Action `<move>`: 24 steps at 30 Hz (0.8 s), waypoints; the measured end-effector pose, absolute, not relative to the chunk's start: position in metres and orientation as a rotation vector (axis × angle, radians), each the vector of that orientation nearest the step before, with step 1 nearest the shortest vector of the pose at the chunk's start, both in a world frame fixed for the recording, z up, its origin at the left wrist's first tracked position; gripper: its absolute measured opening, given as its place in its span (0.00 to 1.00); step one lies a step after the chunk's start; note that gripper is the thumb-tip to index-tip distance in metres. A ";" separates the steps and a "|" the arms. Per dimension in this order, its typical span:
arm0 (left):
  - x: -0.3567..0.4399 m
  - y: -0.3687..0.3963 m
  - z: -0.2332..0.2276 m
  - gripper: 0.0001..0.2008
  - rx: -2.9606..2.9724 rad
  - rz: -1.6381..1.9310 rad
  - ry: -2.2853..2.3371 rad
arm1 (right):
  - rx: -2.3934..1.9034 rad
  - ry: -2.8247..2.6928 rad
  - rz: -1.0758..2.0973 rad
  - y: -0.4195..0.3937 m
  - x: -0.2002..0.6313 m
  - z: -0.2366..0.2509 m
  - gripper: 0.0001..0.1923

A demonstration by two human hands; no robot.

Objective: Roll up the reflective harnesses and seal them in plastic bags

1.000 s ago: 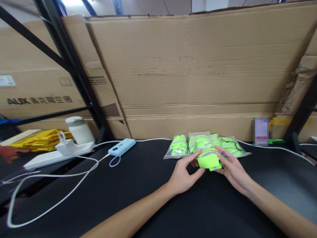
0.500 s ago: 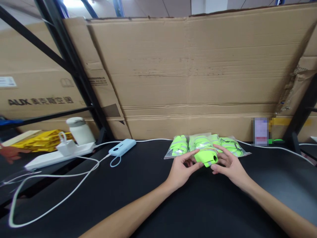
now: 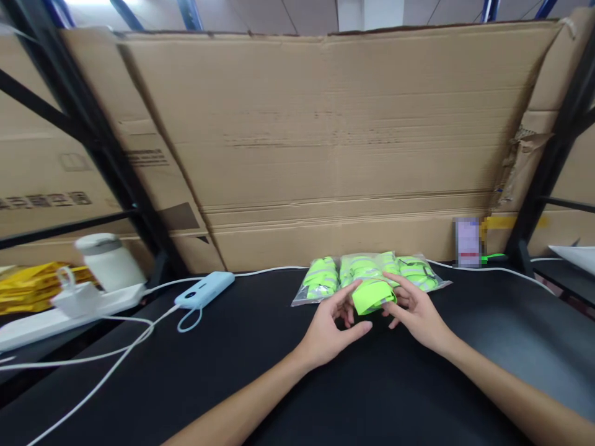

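Between my hands is a rolled-up neon-green reflective vest (image 3: pixel 372 296), held just above the black tabletop, with a small grey strip showing. My right hand (image 3: pixel 413 310) grips its right end, thumb in front and fingers behind. At the left end, my left hand (image 3: pixel 328 325) has its index finger by the roll and its thumb stretched away from it; its other fingers are curled and partly hidden. Behind the roll lie clear plastic bags (image 3: pixel 302 296) of similar green fabric with silver stripes, partly covered by my hands.
A light-blue power bank (image 3: pixel 207 290) with a loop and white cable (image 3: pixel 116 371) lies to the left. Beyond it are a white power strip (image 3: pixel 123 302), a pale bottle (image 3: pixel 111 263) and yellow packets (image 3: pixel 32 288). Cardboard (image 3: pixel 325 155) walls the back; a blurred upright object (image 3: pixel 468 241) stands right.
The camera view has turned right, shifting everything leftward. The vest has turned in my hands, so its open rolled end no longer faces me. My left thumb has come off it.
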State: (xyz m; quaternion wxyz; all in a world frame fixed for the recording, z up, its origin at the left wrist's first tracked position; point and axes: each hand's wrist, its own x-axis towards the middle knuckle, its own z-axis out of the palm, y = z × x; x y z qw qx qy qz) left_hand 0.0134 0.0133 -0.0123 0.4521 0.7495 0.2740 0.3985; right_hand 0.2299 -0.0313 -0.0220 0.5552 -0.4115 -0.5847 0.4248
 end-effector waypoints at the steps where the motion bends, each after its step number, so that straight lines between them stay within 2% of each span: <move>1: 0.014 0.014 -0.013 0.40 1.855 0.983 0.679 | -0.976 -1.400 0.988 -0.031 0.230 -0.022 0.33; 7: 0.018 0.015 -0.015 0.29 1.800 1.057 0.702 | -0.987 -1.484 0.917 -0.033 0.229 -0.017 0.30; 11: 0.021 0.014 -0.014 0.27 1.746 1.071 0.677 | -1.018 -1.554 0.834 -0.037 0.229 -0.014 0.34; 15: 0.021 0.014 -0.014 0.28 1.714 1.004 0.718 | -1.023 -1.588 0.800 -0.035 0.233 -0.021 0.37; 24: 0.016 0.011 -0.011 0.35 1.700 0.935 0.608 | -1.026 -1.503 0.808 -0.026 0.237 -0.026 0.31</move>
